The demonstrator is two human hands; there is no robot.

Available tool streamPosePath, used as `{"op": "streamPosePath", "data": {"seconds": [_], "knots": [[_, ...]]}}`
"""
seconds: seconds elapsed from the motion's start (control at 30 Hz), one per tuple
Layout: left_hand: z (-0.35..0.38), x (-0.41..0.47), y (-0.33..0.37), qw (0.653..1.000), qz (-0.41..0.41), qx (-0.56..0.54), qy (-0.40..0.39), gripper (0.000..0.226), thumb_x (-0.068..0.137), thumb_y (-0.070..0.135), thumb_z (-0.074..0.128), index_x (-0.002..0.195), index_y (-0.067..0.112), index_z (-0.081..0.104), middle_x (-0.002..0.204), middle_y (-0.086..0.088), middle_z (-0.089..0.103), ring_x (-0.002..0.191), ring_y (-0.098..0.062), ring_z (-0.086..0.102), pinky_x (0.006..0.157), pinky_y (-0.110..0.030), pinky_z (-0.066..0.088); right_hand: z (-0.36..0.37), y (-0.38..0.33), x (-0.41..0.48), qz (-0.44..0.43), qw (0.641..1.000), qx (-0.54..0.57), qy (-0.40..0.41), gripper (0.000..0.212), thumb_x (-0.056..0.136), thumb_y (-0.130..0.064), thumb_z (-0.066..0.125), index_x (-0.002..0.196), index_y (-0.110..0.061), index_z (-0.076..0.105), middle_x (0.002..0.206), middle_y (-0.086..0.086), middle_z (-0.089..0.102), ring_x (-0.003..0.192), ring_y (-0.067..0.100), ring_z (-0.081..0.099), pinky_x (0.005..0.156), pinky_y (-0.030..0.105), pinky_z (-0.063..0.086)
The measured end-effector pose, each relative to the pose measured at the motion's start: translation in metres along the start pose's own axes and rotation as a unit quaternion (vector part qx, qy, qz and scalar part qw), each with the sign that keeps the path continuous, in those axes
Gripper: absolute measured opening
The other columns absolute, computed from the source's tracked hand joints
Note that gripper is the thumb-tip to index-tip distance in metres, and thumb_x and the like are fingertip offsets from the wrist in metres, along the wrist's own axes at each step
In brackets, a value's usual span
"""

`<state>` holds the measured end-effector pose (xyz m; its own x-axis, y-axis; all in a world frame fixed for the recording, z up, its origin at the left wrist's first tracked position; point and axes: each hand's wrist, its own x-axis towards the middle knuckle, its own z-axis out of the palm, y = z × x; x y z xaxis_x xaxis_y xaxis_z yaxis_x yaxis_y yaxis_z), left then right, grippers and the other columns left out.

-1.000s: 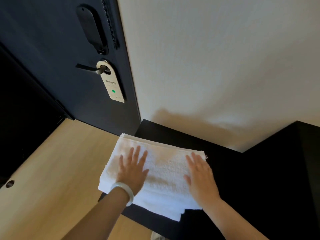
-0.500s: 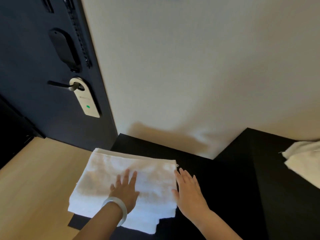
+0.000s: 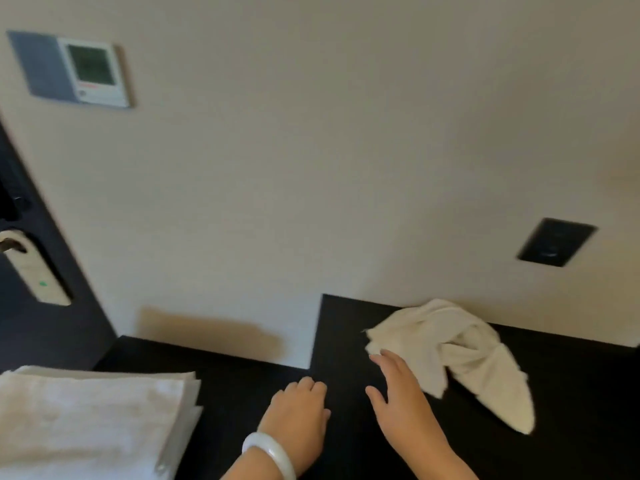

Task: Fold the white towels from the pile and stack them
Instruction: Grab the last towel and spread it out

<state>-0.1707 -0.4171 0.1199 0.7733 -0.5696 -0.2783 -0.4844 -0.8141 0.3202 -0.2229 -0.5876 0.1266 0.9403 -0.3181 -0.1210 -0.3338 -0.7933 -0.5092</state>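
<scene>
Towel (image 3: 460, 351) right of stack (image 3: 86, 420): looks soft, limp; take a corner. Right hand (image 3: 401, 393) spread beside it; left hand (image 3: 298, 414) empty, relaxed.

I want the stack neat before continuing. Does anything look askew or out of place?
Slightly: the folded stack has staggered layer edges, not flush. The crumpled towel on the black counter is simply not yet folded; the right hand is open at its edge.
</scene>
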Motion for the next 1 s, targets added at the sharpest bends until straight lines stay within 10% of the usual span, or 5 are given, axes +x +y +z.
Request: {"op": "streamPosePath", "data": {"seconds": [0.4, 0.53, 0.63, 0.83, 1.0], "knots": [[0.055, 0.082, 0.176, 0.997, -0.009, -0.045, 0.062, 0.059, 0.097, 0.037, 0.055, 0.146, 0.017, 0.028, 0.152, 0.000, 0.027, 0.137, -0.019, 0.034, 0.110, -0.030, 0.034, -0.088, 0.190, -0.002, 0.053, 0.998, -0.022, -0.006, 0.074, 0.093, -0.028, 0.064, 0.154, -0.029, 0.022, 0.158, -0.012, 0.023, 0.146, 0.012, 0.023, 0.119, 0.036, 0.026], [0.057, 0.105, 0.181, 0.994, -0.063, 0.040, 0.081, 0.053, 0.095, 0.043, 0.054, 0.140, 0.021, 0.035, 0.137, 0.002, 0.039, 0.123, -0.021, 0.041, 0.100, -0.033, 0.039, -0.099, 0.199, -0.001, -0.010, 0.998, -0.060, 0.000, 0.019, 0.091, -0.026, 0.064, 0.102, -0.040, 0.056, 0.112, -0.020, 0.047, 0.105, 0.000, 0.049, 0.090, 0.022, 0.045], [0.053, 0.112, 0.176, 0.992, -0.057, 0.063, 0.089, 0.027, 0.096, 0.026, 0.049, 0.123, 0.024, 0.047, 0.124, 0.003, 0.047, 0.110, -0.019, 0.047, 0.091, -0.031, 0.040, -0.121, 0.221, 0.000, 0.002, 0.999, -0.042, -0.021, 0.016, 0.090, -0.024, 0.064, 0.082, -0.036, 0.057, 0.096, -0.015, 0.053, 0.088, 0.001, 0.054, 0.077, 0.019, 0.046], [0.014, 0.108, 0.135, 0.906, -0.116, -0.311, 0.264, 0.015, 0.101, 0.026, 0.046, 0.087, 0.022, 0.052, 0.080, 0.001, 0.062, 0.071, -0.016, 0.060, 0.058, -0.027, 0.043, -0.200, 0.281, 0.015, 0.084, 0.927, 0.197, 0.307, 0.029, 0.081, 0.003, 0.073, 0.071, -0.024, 0.065, 0.095, -0.004, 0.067, 0.088, 0.016, 0.062, 0.078, 0.020, 0.043], [0.002, 0.105, 0.118, 0.917, -0.163, -0.315, 0.181, 0.027, 0.103, 0.029, 0.046, 0.084, 0.017, 0.061, 0.080, -0.005, 0.065, 0.072, -0.017, 0.061, 0.062, -0.026, 0.042, -0.196, 0.294, 0.033, 0.149, 0.951, 0.236, 0.137, 0.044, 0.089, 0.008, 0.055, 0.065, -0.022, 0.076, 0.087, -0.007, 0.071, 0.092, 0.014, 0.064, 0.078, 0.029, 0.048]]}}
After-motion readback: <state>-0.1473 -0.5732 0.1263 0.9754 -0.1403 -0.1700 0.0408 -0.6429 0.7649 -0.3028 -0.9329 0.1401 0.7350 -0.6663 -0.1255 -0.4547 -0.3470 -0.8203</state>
